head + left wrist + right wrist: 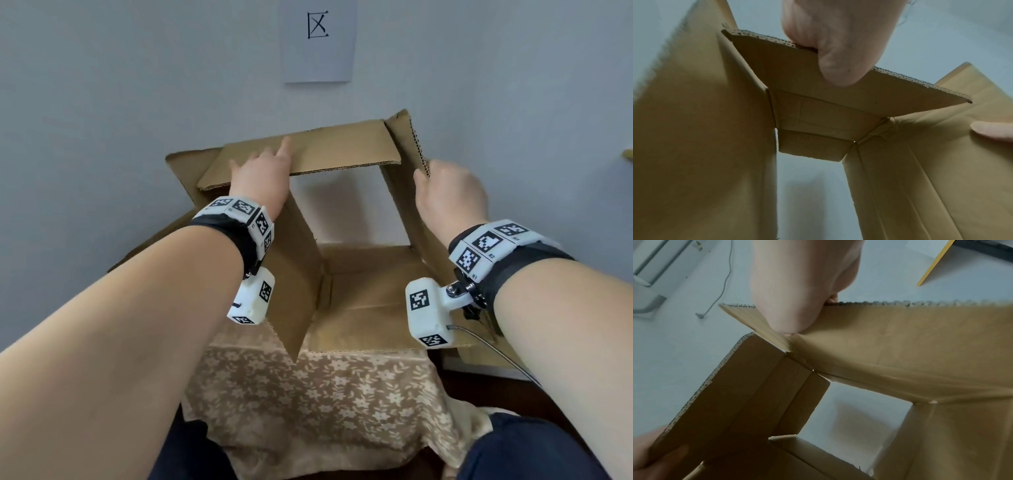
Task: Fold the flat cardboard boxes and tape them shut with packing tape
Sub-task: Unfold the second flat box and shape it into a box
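Holding the brown corrugated cardboard box (pixel 342 274) open at frame centre, the left hand (pixel 262 174) pinches the far flap (pixel 308 154) while the right hand (pixel 448 195) pinches the right flap (pixel 409 144); creasing each along its score should keep corners square.

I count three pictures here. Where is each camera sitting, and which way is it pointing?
Head: worn on the head, looking forward and down at the cardboard box; both forearms, left hand, right hand show.
Left wrist: looks up along the left hand gripping a flap.
Right wrist: looks up along the right hand pinching a flap edge.
All share the open box.
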Available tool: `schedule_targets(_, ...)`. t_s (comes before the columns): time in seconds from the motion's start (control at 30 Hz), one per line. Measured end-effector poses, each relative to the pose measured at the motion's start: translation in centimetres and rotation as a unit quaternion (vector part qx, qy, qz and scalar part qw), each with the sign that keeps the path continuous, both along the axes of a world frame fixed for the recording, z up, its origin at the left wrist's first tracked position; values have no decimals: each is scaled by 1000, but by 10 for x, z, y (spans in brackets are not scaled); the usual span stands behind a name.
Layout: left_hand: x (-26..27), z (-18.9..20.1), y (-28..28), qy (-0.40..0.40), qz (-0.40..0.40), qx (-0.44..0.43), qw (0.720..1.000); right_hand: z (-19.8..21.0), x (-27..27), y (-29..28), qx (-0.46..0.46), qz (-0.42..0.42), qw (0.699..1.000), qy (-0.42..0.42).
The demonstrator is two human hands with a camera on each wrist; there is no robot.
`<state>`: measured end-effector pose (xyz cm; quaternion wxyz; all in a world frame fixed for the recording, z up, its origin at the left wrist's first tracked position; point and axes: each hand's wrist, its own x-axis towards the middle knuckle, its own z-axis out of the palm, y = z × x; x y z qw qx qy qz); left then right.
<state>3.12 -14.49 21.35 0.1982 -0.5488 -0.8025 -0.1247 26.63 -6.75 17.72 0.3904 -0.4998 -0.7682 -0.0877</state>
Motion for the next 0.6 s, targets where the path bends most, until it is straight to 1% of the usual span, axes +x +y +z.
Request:
schedule_targets(0.07,6,9,4,20,9,1,1000,4,0,-2,-15,2,999,36)
schedule_targets(0.13,11,9,6,35,9,-1,999,0,0,-2,-34,9,998,59)
schedule_targets(0.27,15,-12,8,38,0,-12,999,-13,4,-4,-85,21,993,73)
schedule_targets(0.37,19,-31,9,22,-3,-35,999,-22,8,-2,-153,20,987,40)
schedule_targets(0.43,24,-42,10,5,-2,-61,998,-30,12,1,-229,25,973,13)
schedule_targets(0.5,26,-50,12,-6,2,-76,997,-38,14,5,-282,23,959,-34)
schedule_targets(0.57,26,-57,16,-11,0,-77,997,-47,17,6,-312,9,948,-67)
schedule_targets(0.6,24,-60,19,-12,-3,-74,997,-51,19,6,-320,3,945,-67)
